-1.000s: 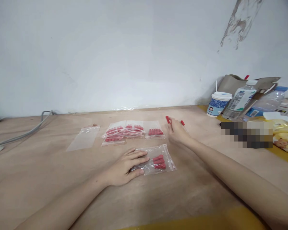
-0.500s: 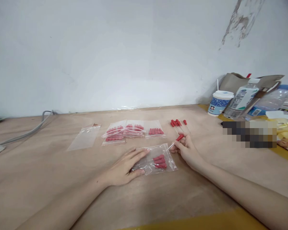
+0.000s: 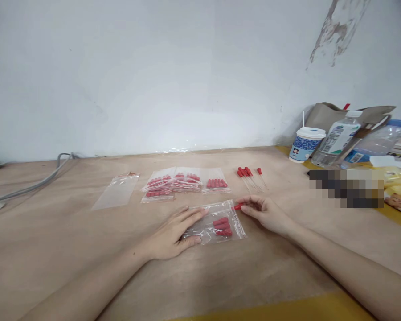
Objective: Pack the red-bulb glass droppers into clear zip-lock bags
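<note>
At a bag's [image 3: 220, 209] right edge, the right hand [image 3: 266, 215] is pinching a dropper [image 3: 238, 207] by its bulb, likely soft, sparing a probably light, fragile stem; the left hand [image 3: 172, 234] is lying spread.

Left hand [image 3: 173, 232]: palm down, fingers fanned, thumb apart
Left forearm [image 3: 93, 285]: slants from lower left (dark spot [image 3: 134, 253] near the wrist)
Right hand [image 3: 270, 215]: thumb and curled fingers pinching
Right forearm [image 3: 347, 268]: slants from lower right
</note>
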The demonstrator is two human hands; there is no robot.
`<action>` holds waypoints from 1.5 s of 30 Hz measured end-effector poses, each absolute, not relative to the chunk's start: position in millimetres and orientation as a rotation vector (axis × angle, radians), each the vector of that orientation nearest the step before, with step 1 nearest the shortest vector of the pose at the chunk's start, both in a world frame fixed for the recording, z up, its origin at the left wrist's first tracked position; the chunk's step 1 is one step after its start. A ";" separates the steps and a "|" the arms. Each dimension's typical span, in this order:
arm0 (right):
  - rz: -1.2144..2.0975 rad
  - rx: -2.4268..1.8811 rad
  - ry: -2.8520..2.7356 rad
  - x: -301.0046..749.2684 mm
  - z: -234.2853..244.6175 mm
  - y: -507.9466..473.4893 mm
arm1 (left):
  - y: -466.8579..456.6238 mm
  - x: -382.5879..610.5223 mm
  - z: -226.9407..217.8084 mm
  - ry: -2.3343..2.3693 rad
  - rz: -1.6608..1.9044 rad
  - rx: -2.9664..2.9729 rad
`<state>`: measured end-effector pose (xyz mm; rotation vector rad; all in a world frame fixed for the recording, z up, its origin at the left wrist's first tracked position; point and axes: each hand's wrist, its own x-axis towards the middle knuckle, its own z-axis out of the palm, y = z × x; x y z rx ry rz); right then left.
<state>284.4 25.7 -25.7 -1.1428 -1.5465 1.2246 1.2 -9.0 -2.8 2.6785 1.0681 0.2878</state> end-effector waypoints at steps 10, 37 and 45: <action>0.875 -1.054 -1.936 280.2 -29.2 31.4 | -9.9 1.4 -3.2 1.076 0.309 2.683; 0.014 -1.553 -1.792 305.7 -14.9 76.9 | -8.0 2.8 -0.2 0.992 0.277 2.747; 0.182 -2.190 -1.433 336.4 -4.3 137.3 | -7.5 0.9 -3.9 0.979 0.303 2.746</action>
